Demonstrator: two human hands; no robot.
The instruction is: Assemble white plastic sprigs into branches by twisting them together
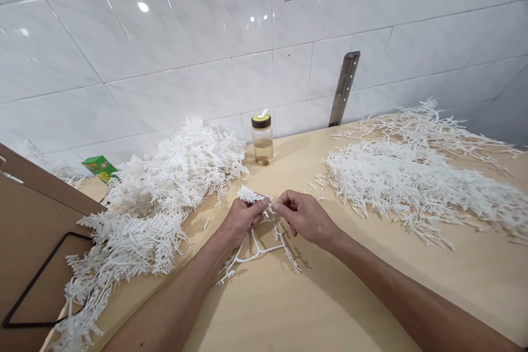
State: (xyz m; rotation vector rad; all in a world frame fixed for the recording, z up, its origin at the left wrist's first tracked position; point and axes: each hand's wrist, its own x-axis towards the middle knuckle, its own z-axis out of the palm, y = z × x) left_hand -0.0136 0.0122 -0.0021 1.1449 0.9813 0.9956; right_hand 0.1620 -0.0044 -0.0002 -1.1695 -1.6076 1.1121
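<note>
Near the middle of the wooden table, my left hand (246,216) is closed around a white branched piece (259,252), whose thin twigs spread below the fingers. A small white leafy tuft (248,194) sticks out above the left fingers. Close on its right, my right hand (303,214) pinches at a thin white tip of the branched piece, thumb and index finger together. The two hands' fingertips are almost touching. Parts of the piece are hidden behind the fingers.
A large heap of white leafy sprigs (165,192) lies left, a flatter pile (412,181) right. Behind stand a lidded bottle (263,146) and a metal bracket (345,88) against the tiled wall. A green box (100,168) and a cardboard box (37,242) are left.
</note>
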